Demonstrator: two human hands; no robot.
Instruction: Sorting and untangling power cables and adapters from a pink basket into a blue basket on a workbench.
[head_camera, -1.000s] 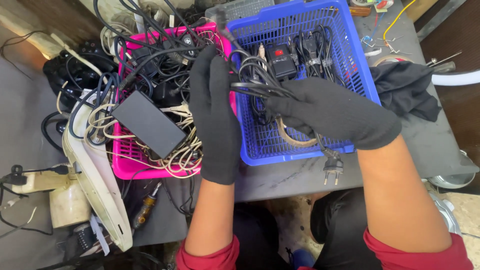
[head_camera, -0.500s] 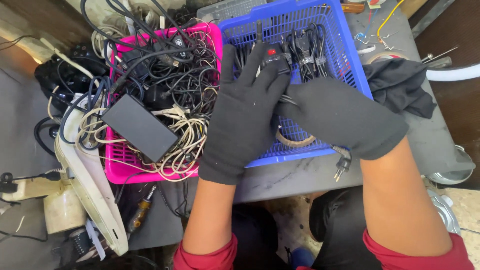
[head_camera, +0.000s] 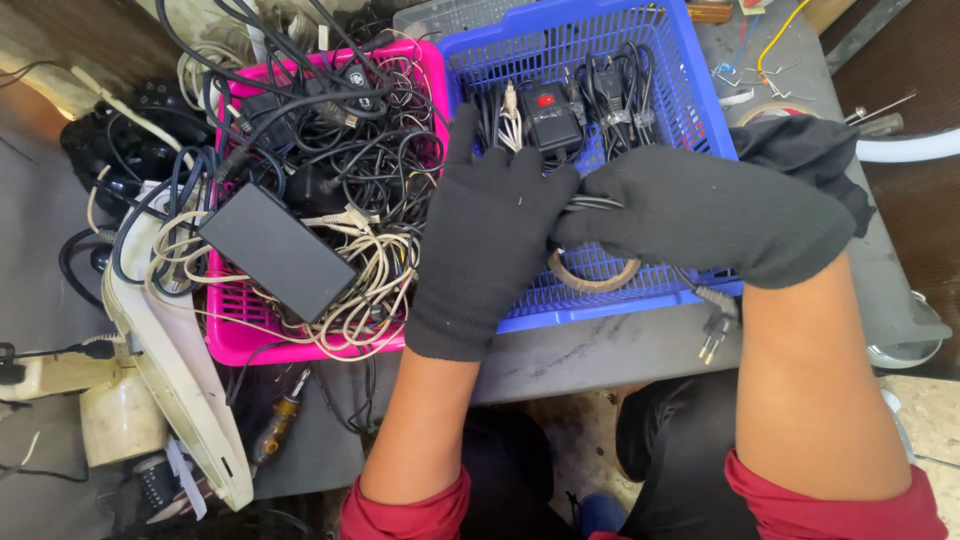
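The left hand (head_camera: 490, 235), flat over the gap between the baskets a second ago, now lies over the blue basket (head_camera: 690, 70), fingers meeting the right hand (head_camera: 700, 215) on the black cable (head_camera: 590, 205). The right hand sits higher and closer in, and the cable's plug (head_camera: 715, 335) hangs lower over the desk (head_camera: 590, 350) edge.
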